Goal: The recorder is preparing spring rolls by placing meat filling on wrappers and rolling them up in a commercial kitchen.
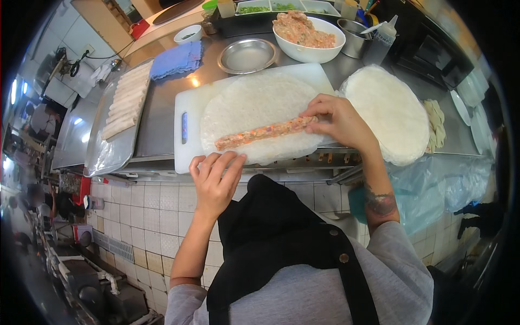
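A round translucent wrapper sheet (260,97) lies on a white plastic cutting board (185,158). Across the sheet's lower part runs a long strip of minced filling (264,133) with orange bits. My right hand (335,120) is at the strip's right end, thumb and fingers on either side of it. At the sheet's near left edge is my left hand (217,174), fingers bent and fingertips at the edge; whether they pinch it is unclear. A white bowl (310,53) heaped with minced filling (302,32) stands behind the board. To the right lies a stack of round wrappers (386,113).
Pale rolls (128,97) lie in a row on a metal tray (95,154) at left. Behind the board are a blue cloth (176,61), a shallow metal dish (248,56), a metal pot (353,44) and a squeeze bottle (382,42). A crumpled cloth or glove (434,124) lies far right.
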The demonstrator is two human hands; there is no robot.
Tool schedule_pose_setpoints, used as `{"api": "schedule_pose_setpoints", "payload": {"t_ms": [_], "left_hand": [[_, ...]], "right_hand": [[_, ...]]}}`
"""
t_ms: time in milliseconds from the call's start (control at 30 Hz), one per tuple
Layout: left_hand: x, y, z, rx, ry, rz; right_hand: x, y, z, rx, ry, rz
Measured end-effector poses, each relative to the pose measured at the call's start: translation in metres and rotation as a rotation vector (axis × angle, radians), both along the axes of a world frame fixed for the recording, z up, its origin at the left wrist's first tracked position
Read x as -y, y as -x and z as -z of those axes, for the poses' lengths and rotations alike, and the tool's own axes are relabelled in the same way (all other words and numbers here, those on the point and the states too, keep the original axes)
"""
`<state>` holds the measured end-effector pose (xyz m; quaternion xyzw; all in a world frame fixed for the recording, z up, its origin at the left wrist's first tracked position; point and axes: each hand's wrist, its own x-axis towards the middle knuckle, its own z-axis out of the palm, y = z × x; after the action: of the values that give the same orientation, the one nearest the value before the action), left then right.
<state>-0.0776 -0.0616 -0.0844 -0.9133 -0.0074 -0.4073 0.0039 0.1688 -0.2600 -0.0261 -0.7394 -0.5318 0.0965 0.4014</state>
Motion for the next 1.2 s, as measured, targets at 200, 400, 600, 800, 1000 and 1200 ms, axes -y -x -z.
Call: {"api": "schedule_pose_setpoints", "payload": {"t_ms": [200, 400, 600, 800, 1000, 1200], "left_hand": [[-0.002, -0.003, -0.005, -0.038, -0.046, 0.03], [-0.01, 0.009, 0.003, -0.025, -0.055, 0.035], [-0.006, 0.007, -0.006, 0.037, 0.033, 0.133], [-0.005, -0.002, -0.021, 0.132, 0.237, 0.177], [-0.027, -0.031, -0.06, 0.116, 0.354, 0.08], [-0.059, -0.065, -0.066, 0.139, 0.423, 0.001]], "right_hand": [[0.008, 0.001, 0.001, -0.003, 0.033, 0.056], [0.024, 0.044, 0.0, 0.232, -0.11, 0.136], [0.034, 0.064, 0.038, 0.543, -0.168, 0.177], [0.027, 0.056, 0.021, 0.35, -0.261, 0.191], [-0.019, 0.029, -0.015, 0.301, -0.336, 0.224], [-0.065, -0.019, -0.015, 0.431, -0.24, 0.252]]}}
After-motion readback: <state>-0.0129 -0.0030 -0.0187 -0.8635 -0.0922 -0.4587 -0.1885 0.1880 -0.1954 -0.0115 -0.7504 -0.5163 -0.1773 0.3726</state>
